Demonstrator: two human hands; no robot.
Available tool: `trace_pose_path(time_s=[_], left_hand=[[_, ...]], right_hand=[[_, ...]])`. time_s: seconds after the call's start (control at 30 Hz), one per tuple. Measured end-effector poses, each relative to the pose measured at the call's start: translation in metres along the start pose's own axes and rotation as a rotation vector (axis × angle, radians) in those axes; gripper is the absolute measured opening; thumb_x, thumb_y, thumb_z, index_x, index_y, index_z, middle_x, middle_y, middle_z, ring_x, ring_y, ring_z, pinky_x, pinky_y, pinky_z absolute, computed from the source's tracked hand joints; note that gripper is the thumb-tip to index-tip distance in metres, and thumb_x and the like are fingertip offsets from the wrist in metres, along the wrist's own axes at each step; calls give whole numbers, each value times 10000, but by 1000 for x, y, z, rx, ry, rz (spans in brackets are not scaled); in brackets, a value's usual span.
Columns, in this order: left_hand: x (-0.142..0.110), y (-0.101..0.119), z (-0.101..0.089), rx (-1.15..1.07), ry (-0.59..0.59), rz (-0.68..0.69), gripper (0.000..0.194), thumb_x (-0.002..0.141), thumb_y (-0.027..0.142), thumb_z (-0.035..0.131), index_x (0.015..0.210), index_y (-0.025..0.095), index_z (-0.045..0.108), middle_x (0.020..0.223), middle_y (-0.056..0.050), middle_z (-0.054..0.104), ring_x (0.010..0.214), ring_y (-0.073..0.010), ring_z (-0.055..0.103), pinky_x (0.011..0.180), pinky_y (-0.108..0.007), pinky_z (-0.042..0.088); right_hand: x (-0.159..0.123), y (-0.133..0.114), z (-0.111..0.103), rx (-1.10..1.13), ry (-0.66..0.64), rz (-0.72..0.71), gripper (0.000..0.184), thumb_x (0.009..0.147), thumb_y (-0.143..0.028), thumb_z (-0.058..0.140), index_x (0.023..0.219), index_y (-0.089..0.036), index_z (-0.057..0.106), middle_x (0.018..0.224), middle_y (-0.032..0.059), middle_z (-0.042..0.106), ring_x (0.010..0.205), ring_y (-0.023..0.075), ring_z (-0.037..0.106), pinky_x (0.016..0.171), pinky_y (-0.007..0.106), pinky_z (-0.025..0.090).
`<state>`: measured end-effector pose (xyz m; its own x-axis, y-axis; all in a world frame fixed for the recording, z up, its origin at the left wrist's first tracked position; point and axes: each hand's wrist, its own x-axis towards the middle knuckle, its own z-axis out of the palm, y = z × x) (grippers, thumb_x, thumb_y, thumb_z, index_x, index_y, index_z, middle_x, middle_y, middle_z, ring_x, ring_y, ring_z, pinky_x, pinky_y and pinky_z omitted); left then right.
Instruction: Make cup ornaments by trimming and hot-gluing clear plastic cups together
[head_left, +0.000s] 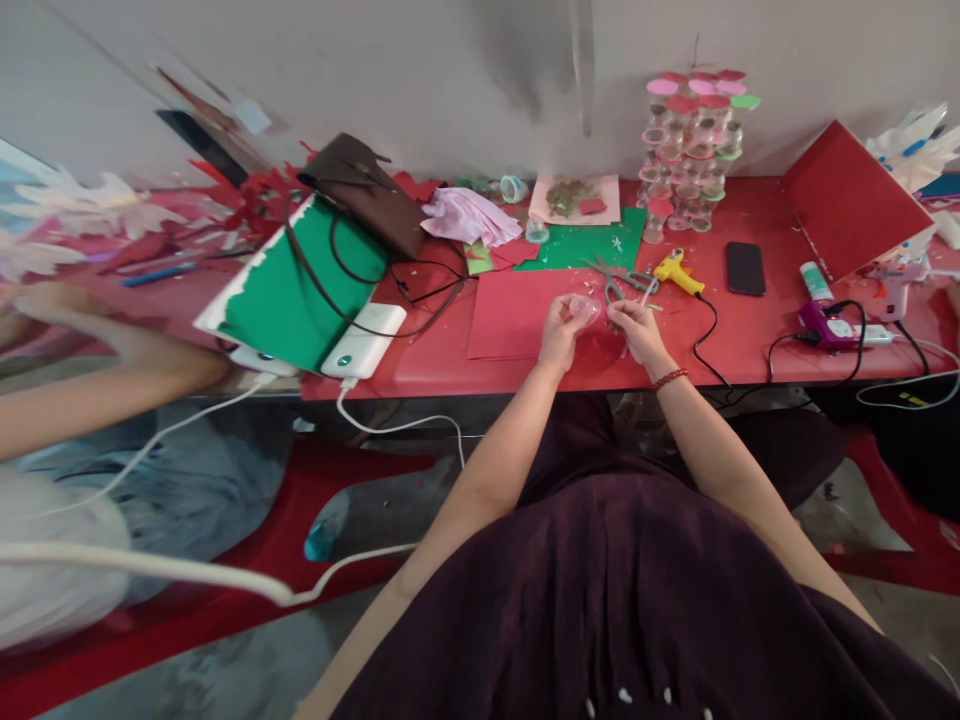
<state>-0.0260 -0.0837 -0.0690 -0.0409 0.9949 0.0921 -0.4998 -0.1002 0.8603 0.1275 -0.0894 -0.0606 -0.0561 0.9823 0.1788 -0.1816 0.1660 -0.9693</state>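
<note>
My left hand (pixel 559 332) is closed on a small clear plastic cup-like piece (pixel 587 312) above the front of the red table. Close by on the right, my right hand (pixel 637 332) has its fingers pinched together beside that piece. A thin pale strip shows at these fingers, but what they hold is too small to make out. Under and beside my left hand lies a red card sheet (pixel 506 312). Scissors with grey handles (pixel 643 284) rest just beyond my right hand. To their right is a yellow glue gun (pixel 678 270) with a black cord.
A tiered stack of clear plastic pieces with coloured discs (pixel 686 160) stands at the back. A black phone (pixel 745 268) and purple plug adapter (pixel 829 327) lie right. Left are a brown bag (pixel 367 190), white power bank (pixel 365 340), cables and another person's arm (pixel 127 370).
</note>
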Motion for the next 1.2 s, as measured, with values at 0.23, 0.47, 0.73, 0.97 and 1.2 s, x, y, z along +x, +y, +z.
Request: trace_pose_path(time_s=[0.23,0.47,0.73,0.97,1.2], left_hand=[[-4,7,4,-58,-37,-104,418,789,488,863,1105,287,678,928,-10,723,844,-177,690,833,-329,548],[-2,5,2,-64,-94,-125,405,789,480,866,1100,258,731,957,-19,735,902,-182,712,925,-364,557],[-4,7,3,-63,-92,-132,472,774,199,845,1214,314,717,951,15,737,893,-141,700,780,-247,521],[0,5,2,-70,-82,-165,367,880,555,755,1035,222,771,958,-71,778,929,-205,722,800,-302,536],[-2,13,-1,-206,-264,-240,378,754,73,801,1099,224,767,1155,-37,769,1090,-161,708,949,-261,508]], right_hand=[[-1,-1,3,-70,-22,-10,401,691,-600,822,741,-232,673,656,-30,630,616,115,500,614,274,416],[0,1,1,-44,8,1,465,746,-690,752,721,-233,671,658,-8,638,596,120,502,620,298,437],[1,5,0,-30,29,-67,386,670,-489,869,775,-242,592,692,-51,560,642,114,477,640,271,420],[-1,7,-4,-165,-26,-136,587,684,-494,885,1207,-317,688,1171,31,654,901,182,606,810,322,534],[-4,-1,-2,-206,-75,-173,575,775,-557,814,1281,-302,713,1351,57,712,1270,279,616,1094,440,499]])
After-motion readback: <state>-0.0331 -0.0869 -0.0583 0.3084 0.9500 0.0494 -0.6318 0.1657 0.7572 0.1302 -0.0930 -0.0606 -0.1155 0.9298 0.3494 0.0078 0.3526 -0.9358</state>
